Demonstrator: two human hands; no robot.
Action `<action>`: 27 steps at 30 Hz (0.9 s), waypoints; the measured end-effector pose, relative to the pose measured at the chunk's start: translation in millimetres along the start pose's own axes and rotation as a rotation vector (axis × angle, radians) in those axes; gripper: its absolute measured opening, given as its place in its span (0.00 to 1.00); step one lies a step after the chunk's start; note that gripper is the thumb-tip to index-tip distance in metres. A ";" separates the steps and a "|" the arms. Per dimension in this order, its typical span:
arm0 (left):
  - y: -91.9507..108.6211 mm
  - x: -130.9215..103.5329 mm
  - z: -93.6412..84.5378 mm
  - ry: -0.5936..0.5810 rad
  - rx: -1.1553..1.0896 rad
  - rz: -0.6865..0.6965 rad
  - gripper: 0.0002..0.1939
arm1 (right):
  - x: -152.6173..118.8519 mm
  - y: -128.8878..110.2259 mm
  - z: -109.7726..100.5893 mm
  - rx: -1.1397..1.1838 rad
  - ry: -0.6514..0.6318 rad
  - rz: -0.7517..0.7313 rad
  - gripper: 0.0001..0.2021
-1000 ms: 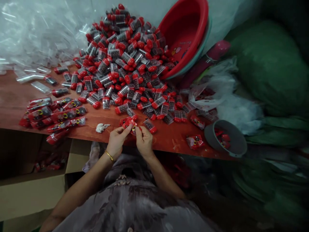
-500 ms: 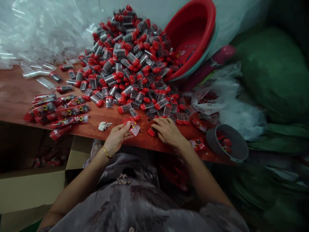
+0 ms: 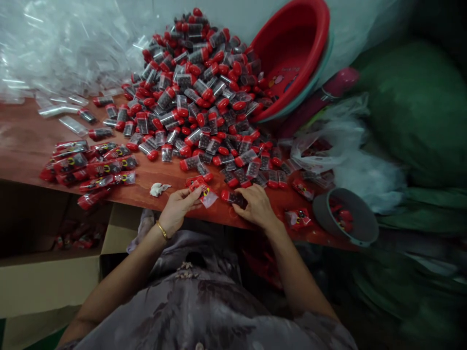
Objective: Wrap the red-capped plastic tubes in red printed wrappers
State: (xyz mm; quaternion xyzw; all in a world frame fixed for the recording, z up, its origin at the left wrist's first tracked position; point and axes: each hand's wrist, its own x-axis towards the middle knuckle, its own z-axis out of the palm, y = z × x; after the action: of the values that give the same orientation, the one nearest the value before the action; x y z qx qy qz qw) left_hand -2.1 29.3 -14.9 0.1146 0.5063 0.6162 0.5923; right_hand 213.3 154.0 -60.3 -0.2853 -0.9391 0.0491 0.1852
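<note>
Red-capped clear tube [image 3: 232, 198] with dark contents lies nearly level just above or on the front part of the red-brown table [image 3: 146, 170]; which of the two, I cannot tell. Its red end points left, and the right hand [image 3: 257, 206] has its thumb on the near side and its fingers on the far side, pinched on the darker end. The left hand [image 3: 178, 209], with a gold bracelet [image 3: 162, 230] at the wrist, clamps a printed red packet [image 3: 205, 193] between thumb and fingers; the packet's clear end points right, near the tube but apart from it.

Beyond the hands rises a large heap of similar tubes [image 3: 182, 97], spilling against a tilted red basin [image 3: 288, 48] that is nested in a teal basin [image 3: 326, 70]. Left of the heap is a blurred mass of clear plastic sleeves [image 3: 73, 53]. Filled packets [image 3: 109, 167] are stacked at the table's left front, and a crumpled white scrap [image 3: 159, 189] lies between them and the left hand. To the right, a small packet [image 3: 298, 218] lies beside a gray pot [image 3: 346, 233] holding red pieces [image 3: 343, 216]. Below the table's left edge, a cardboard box [image 3: 51, 287] contains more red packets [image 3: 80, 236].
</note>
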 end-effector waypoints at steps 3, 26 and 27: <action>-0.8 1.0 -0.5 0.004 -0.008 -0.010 0.19 | -4.2 -9.2 -5.5 0.130 0.078 0.053 0.14; 1.1 -1.6 -5.5 0.000 0.388 0.359 0.17 | -16.4 -99.7 -36.6 0.433 0.282 0.051 0.20; 1.4 -1.5 -5.1 -0.015 0.372 0.344 0.17 | -17.8 -100.8 -35.3 0.435 0.283 0.051 0.20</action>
State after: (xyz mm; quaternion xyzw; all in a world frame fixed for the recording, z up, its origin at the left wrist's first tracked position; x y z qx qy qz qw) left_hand -6.4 25.9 -15.5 0.3105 0.5797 0.6033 0.4512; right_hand 188.1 59.8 -13.3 -0.2662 -0.8638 0.2140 0.3703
